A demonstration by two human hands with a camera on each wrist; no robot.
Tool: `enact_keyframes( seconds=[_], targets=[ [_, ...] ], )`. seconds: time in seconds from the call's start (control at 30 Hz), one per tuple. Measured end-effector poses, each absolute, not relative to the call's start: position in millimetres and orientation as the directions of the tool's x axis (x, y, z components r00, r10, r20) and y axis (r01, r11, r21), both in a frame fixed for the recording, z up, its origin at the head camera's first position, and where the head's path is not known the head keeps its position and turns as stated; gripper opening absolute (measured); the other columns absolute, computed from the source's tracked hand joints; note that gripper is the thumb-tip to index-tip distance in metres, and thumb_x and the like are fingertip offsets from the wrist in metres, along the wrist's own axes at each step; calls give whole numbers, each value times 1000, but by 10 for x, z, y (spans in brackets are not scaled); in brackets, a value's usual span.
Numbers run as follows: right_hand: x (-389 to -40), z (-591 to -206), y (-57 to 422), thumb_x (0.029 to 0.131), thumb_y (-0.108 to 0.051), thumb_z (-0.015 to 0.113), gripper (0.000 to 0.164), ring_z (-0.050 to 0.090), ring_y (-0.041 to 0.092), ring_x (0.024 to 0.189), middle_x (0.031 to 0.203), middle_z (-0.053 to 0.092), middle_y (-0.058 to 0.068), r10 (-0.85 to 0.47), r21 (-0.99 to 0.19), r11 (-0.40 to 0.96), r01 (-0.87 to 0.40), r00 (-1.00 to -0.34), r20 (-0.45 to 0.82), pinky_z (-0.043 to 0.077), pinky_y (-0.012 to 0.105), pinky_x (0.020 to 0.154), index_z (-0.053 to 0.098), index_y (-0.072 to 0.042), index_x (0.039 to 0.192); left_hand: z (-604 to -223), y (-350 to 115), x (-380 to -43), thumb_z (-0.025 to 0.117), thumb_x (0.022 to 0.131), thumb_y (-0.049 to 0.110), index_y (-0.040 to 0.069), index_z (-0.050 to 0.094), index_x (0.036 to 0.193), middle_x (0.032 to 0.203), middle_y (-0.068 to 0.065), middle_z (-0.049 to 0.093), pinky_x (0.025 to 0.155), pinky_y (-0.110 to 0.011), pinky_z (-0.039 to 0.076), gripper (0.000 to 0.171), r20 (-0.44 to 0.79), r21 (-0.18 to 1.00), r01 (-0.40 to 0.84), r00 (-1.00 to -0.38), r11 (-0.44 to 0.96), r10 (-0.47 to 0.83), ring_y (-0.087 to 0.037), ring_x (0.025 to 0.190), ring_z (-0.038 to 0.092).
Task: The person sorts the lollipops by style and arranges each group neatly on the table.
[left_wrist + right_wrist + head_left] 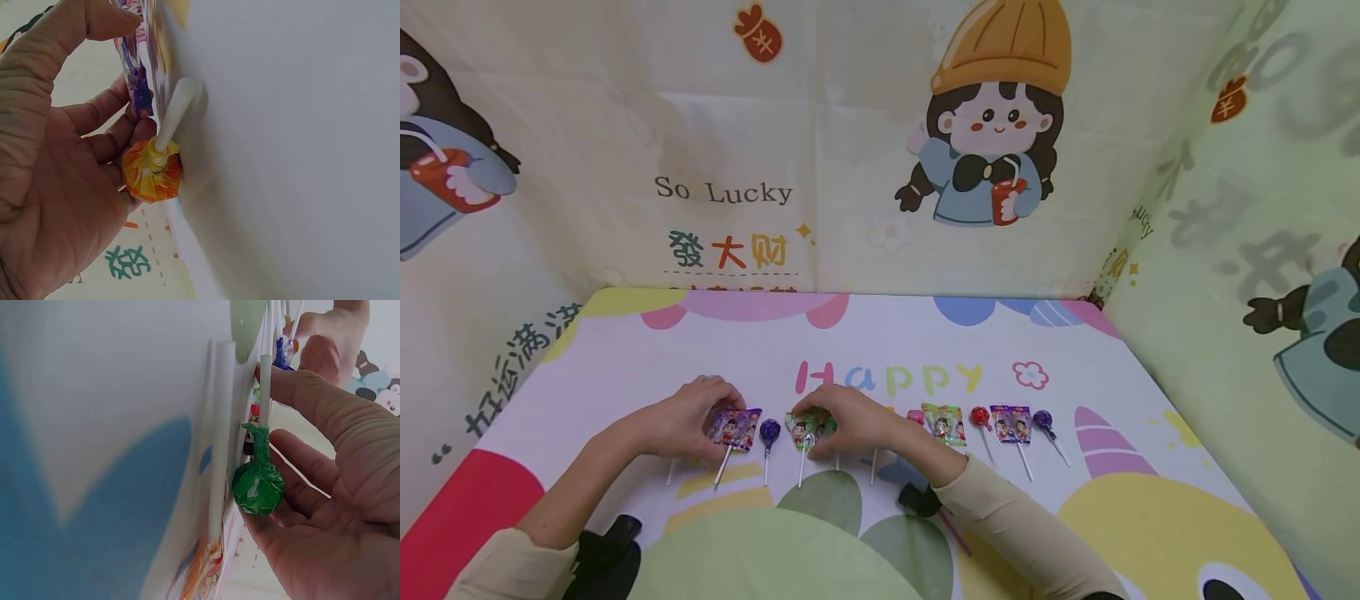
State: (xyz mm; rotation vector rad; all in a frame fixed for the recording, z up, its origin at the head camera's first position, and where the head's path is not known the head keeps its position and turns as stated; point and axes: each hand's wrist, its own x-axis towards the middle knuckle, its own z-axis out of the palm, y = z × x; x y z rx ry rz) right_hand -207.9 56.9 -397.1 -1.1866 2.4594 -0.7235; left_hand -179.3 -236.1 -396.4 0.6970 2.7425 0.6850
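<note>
A purple flat-packet lollipop is held at its edges between thumb and fingers of my left hand. Beside that palm lies an orange-and-yellow ball lollipop, mostly hidden by the hand in the head view. My right hand grips a green flat-packet lollipop by its sides. Close to the right palm, a green ball lollipop shows with its stick toward the thumb. Between the two hands lies a dark blue ball lollipop.
Rightward along the row lie a pink lollipop, a green packet, a red lollipop, a purple packet and a blue lollipop. Sticks point toward the near side of the patterned table. Printed cloth walls surround it.
</note>
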Motion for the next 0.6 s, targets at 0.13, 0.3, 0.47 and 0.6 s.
enact_keyframes(
  seconds=[0.13,0.3,0.47,0.6],
  targets=[
    [-2079,-3977,572,86,-21,84,54,56,12,121,135,63,1,-792,-567,529,-631,-607,-63,44,28,107,64,-13,135,-3961,-2364,-1794,91,66,31,17,62,112,108,4,55,92,-48,45,56,-94,491,400,-859,774,504,-24,107,47],
    [-2078,-3983,571,86,-21,84,54,56,13,123,136,63,1,-793,-561,530,-636,-606,-63,43,28,108,64,-13,135,-3956,-2364,-1792,91,67,30,17,62,111,107,4,55,91,-48,45,54,-88,493,405,-857,770,507,-24,106,47],
    [-2080,-3987,571,86,-21,84,54,56,14,123,136,63,1,-797,-559,525,-642,-601,-58,43,28,109,63,-12,135,-3955,-2363,-1791,91,67,29,16,61,111,108,4,55,91,-47,45,54,-81,495,407,-858,767,508,-23,105,47],
    [-2077,-3983,574,86,-21,84,54,56,13,122,136,63,1,-798,-562,521,-642,-601,-54,43,28,109,63,-12,135,-3941,-2370,-1804,90,68,29,15,61,113,109,3,56,91,-47,47,55,-80,489,399,-865,776,495,-24,106,47]
  ],
)
